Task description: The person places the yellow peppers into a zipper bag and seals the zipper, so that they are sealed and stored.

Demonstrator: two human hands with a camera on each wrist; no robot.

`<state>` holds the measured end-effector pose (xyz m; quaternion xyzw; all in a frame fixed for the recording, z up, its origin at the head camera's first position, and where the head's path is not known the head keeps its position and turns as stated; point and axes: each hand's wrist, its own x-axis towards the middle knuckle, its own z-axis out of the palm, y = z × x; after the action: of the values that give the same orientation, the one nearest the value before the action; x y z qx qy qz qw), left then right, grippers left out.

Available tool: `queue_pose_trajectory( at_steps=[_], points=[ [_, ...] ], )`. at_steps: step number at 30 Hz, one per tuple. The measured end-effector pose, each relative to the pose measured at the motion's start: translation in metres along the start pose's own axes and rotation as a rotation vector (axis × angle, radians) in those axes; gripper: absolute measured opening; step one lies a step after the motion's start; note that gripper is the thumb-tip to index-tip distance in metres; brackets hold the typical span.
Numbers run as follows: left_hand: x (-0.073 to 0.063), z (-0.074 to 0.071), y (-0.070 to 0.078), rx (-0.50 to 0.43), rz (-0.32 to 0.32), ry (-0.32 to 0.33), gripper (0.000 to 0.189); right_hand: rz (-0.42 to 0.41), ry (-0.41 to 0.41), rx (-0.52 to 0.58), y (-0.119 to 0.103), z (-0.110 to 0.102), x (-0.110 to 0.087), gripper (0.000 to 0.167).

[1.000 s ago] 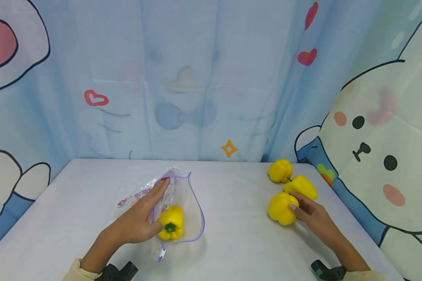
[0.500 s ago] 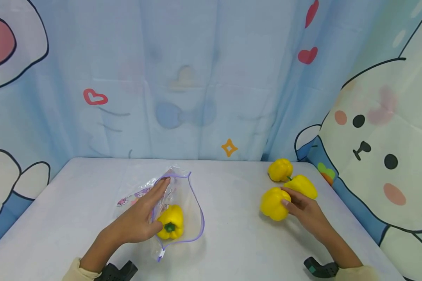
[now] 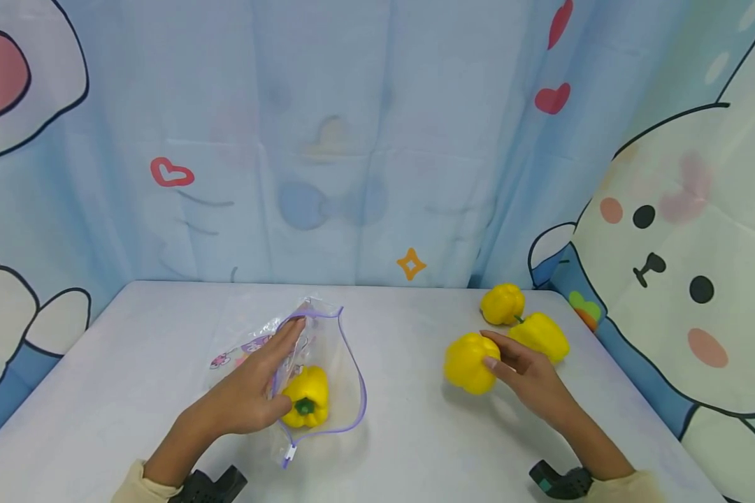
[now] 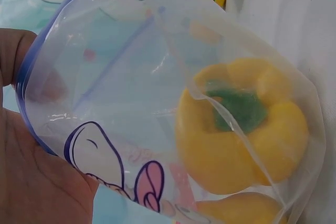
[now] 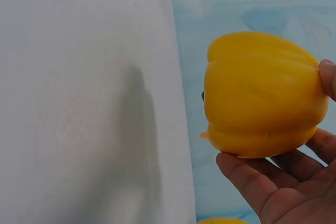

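Note:
In the head view my left hand [image 3: 245, 391] holds the rim of a clear zip bag [image 3: 346, 391] with purple edging, its mouth turned toward me. A yellow bell pepper [image 3: 308, 398] with a green stem lies inside, near my left thumb. Seen from the left wrist, this bell pepper [image 4: 241, 129] shows through the film, with more yellow below it. My right hand [image 3: 528, 377] grips another yellow bell pepper [image 3: 468, 363] between thumb and fingers, above the white table. The right wrist view has this bell pepper [image 5: 265, 95] raised, fingertips at its underside and end.
Two more yellow bell peppers stay at the table's back right: a rounder bell pepper [image 3: 502, 304] behind and a bell pepper lying on its side [image 3: 541, 335]. The white table [image 3: 403, 433] ends at a blue cartoon curtain [image 3: 352, 175].
My right hand has lifted its bell pepper and carried it left, away from the other two. My left hand and the zip bag have stayed in place.

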<state>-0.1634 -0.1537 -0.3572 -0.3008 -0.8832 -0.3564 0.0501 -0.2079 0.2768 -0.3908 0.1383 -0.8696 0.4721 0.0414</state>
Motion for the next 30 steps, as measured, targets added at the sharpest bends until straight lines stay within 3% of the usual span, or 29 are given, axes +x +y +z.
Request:
queue_pose_trajectory(
  at_steps=[30],
  points=[
    [0.000, 0.001, -0.003, -0.014, -0.002, -0.006, 0.094, -0.207, -0.176, 0.219, -0.052, 0.043, 0.009, 0.047]
  ],
)
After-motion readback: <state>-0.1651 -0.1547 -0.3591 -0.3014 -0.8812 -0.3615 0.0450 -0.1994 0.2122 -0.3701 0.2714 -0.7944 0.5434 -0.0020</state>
